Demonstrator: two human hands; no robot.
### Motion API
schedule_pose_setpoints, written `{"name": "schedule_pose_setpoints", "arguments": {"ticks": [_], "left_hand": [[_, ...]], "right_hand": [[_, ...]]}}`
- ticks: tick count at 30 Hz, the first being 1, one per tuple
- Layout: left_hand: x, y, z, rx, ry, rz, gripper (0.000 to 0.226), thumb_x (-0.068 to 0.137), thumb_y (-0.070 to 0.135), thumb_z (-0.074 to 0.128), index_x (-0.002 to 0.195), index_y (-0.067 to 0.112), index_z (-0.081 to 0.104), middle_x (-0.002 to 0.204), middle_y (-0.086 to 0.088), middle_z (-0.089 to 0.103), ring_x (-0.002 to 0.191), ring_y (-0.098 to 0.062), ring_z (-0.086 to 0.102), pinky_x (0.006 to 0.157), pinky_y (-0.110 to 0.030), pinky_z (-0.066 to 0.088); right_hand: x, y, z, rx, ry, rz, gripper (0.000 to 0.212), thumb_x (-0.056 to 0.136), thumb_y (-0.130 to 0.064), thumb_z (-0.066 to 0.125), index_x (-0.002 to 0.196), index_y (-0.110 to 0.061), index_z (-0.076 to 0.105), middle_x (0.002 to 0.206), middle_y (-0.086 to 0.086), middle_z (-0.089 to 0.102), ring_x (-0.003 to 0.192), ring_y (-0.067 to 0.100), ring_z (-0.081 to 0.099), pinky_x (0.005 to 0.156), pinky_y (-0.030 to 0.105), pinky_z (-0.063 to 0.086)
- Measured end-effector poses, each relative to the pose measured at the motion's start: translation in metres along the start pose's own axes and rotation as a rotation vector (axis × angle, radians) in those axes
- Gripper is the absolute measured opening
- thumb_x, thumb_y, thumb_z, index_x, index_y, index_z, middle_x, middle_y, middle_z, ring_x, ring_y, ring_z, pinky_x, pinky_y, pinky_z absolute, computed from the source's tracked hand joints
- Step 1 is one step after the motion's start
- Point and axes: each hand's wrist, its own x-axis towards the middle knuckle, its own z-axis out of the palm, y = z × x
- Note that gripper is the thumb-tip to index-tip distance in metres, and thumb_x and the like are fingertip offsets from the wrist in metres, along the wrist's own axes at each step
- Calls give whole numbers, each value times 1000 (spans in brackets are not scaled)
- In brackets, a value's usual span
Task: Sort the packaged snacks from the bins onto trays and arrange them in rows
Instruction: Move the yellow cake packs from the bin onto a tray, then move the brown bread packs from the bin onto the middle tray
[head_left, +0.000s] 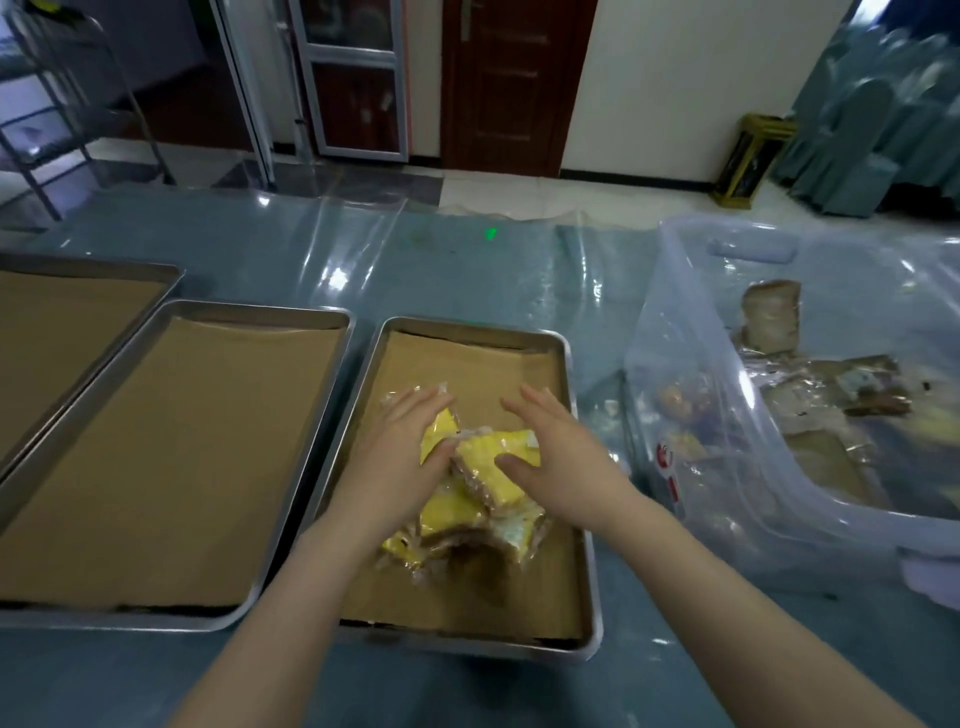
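Observation:
A loose heap of yellow-and-clear packaged snacks (470, 512) lies in the middle of a metal tray (586, 587) lined with brown paper. My left hand (400, 452) rests flat on the heap's left side, fingers spread, thumb on a yellow pack. My right hand (556, 457) lies on the heap's right side, fingers apart, thumb touching the top yellow pack (501, 460). Neither hand is closed around a pack. A clear plastic bin (691, 395) to the right holds more wrapped snacks (831, 395).
Two more paper-lined metal trays sit to the left, one (171, 457) beside the working tray and one (62, 312) overlapped behind it. The table has a blue cloth under clear plastic sheeting (467, 260). Beyond are a door, a metal rack and covered chairs.

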Motion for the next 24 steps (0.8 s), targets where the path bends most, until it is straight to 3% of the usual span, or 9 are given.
{"name": "schedule_pose_setpoints", "arguments": {"ticks": [4, 6, 8, 12, 15, 19, 21, 24], "left_hand": [[19, 62, -4, -8, 72, 108, 48, 93, 30, 54, 139, 33, 40, 145, 17, 35, 139, -3, 19, 112, -29, 20], [24, 90, 0, -49, 98, 160, 48, 93, 27, 55, 138, 34, 40, 139, 23, 34, 134, 7, 15, 107, -15, 14], [28, 115, 7, -91, 110, 211, 48, 92, 24, 57, 136, 34, 42, 133, 28, 33, 129, 13, 16, 99, -3, 11], [36, 161, 30, -159, 75, 243, 47, 92, 26, 56, 134, 37, 42, 131, 32, 35, 128, 15, 21, 97, -8, 21], [46, 189, 54, -149, 42, 262, 47, 91, 25, 56, 135, 34, 42, 139, 18, 41, 133, 5, 26, 100, -11, 20], [70, 220, 89, -143, -20, 266, 49, 92, 32, 55, 136, 40, 37, 144, 17, 38, 135, 1, 25, 106, -21, 23], [84, 233, 108, -129, -60, 257, 52, 91, 38, 54, 138, 43, 33, 145, 18, 35, 134, 1, 26, 103, -21, 23], [103, 247, 134, -117, -166, 190, 67, 90, 49, 49, 146, 40, 15, 152, 18, 21, 138, -3, 21, 105, -23, 18]], "right_hand": [[-19, -11, -74, 65, 250, -91, 40, 87, -22, 65, 127, -20, 58, 126, -9, 54, 119, 3, 42, 90, 0, 19], [-31, -4, -107, 74, 276, -101, 34, 87, -20, 65, 121, -22, 62, 111, -17, 53, 106, -3, 43, 88, 3, 26], [-42, 14, -136, 77, 292, -94, 31, 88, -21, 64, 118, -25, 63, 112, -17, 57, 106, -3, 47, 94, 14, 34], [-66, 73, -187, 26, 327, 8, 25, 90, -23, 62, 112, -34, 63, 106, -22, 59, 101, -2, 51, 90, 20, 39], [-79, 125, -219, -21, 292, 99, 24, 89, -21, 63, 107, -37, 63, 98, -23, 62, 94, -1, 56, 88, 25, 45], [-83, 193, -248, -94, 235, 184, 21, 85, -23, 67, 100, -37, 62, 89, -26, 61, 91, 3, 62, 81, 27, 48], [-80, 223, -256, -112, 125, 225, 22, 83, -26, 69, 101, -36, 61, 96, -19, 65, 90, 6, 63, 83, 29, 50], [-67, 260, -256, -231, -183, 327, 24, 81, -35, 70, 101, -31, 57, 96, -11, 62, 84, 8, 60, 79, 27, 49]]}}
